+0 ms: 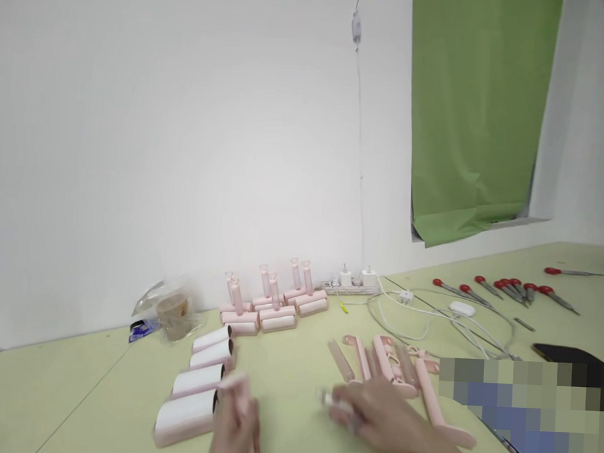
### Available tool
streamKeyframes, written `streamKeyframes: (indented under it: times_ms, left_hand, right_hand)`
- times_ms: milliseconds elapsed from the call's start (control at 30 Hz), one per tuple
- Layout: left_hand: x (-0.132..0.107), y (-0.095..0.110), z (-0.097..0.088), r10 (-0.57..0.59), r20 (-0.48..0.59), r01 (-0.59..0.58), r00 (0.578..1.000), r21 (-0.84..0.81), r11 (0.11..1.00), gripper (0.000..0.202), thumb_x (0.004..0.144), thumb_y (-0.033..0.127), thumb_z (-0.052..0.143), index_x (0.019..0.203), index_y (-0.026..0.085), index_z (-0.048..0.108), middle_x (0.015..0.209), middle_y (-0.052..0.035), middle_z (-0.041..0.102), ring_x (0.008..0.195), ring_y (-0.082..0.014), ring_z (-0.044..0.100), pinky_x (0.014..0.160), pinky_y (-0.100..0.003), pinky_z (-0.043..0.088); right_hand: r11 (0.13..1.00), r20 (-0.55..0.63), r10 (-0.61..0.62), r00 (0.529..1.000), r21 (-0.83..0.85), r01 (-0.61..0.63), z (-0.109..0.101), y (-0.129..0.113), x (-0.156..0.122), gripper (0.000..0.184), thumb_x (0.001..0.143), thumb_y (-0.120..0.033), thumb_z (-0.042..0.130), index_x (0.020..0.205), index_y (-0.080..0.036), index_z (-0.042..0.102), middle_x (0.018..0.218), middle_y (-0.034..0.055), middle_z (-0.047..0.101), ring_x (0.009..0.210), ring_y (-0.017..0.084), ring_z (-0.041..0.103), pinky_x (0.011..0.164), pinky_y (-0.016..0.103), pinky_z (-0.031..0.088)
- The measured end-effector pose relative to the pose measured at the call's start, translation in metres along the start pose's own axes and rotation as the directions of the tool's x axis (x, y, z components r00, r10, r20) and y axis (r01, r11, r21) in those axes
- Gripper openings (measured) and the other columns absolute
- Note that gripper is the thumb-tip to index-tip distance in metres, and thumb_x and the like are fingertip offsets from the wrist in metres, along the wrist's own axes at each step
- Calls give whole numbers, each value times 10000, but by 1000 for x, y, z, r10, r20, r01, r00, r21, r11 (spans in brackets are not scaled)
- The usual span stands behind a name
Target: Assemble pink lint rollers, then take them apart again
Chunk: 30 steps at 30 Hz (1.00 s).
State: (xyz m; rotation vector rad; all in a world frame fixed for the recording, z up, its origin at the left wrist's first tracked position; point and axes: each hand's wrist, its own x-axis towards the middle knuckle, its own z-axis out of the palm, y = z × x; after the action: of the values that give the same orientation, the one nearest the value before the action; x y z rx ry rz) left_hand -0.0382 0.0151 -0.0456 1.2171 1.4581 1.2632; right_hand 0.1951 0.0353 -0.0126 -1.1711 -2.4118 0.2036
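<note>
My left hand (pixel 236 424) is at the bottom edge, blurred, with its fingers closed around a pink handle piece (pixel 238 384) next to a white lint roll (pixel 186 416). My right hand (pixel 384 414) lies over the table with fingers curled on a small pink and white part (pixel 332 400). It is close to a pile of loose pink handles (pixel 391 364). Several white rolls (pixel 211 356) lie in a row on the left. Assembled pink lint rollers (pixel 273 302) stand in a group by the wall.
A plastic bag with a brown cup (pixel 173 314) sits at the left by the wall. A power strip with chargers (pixel 352 282) and white cables (pixel 428 315) lie mid-table. Red-handled screwdrivers (pixel 509 289) and a dark phone (pixel 567 353) are at the right. A green curtain (pixel 477 114) hangs above.
</note>
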Motion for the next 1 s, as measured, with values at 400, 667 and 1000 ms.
streamKeyframes:
  times_ms: [400,667,1000]
  left_hand:
    - [1,11,-13,70,394,-336,916,661,671,443,513,498,671,823,191,595,778,-29,551,757,-234,494,644,-290,356]
    - [-2,30,-1,291,151,-316,945,184,931,393,778,536,367,702,185,524,703,-27,525,712,-185,494,670,-300,384]
    - [-41,18,41,-203,311,339,928,-486,806,282,713,402,553,810,137,541,631,0,532,558,-126,537,428,-211,408]
  right_hand:
    - [939,-275,-342,898,-63,338,9,-14,-2,189,837,-236,450,1002,-221,540,752,15,588,597,109,526,498,199,321]
    - [766,-227,-613,756,-406,499,21,-40,-9,312,854,-103,371,1094,-232,522,755,13,612,499,87,488,434,214,283]
    - [871,-329,-422,845,111,478,6,-30,-13,368,905,-363,239,1112,-162,467,921,108,594,823,173,565,641,269,447]
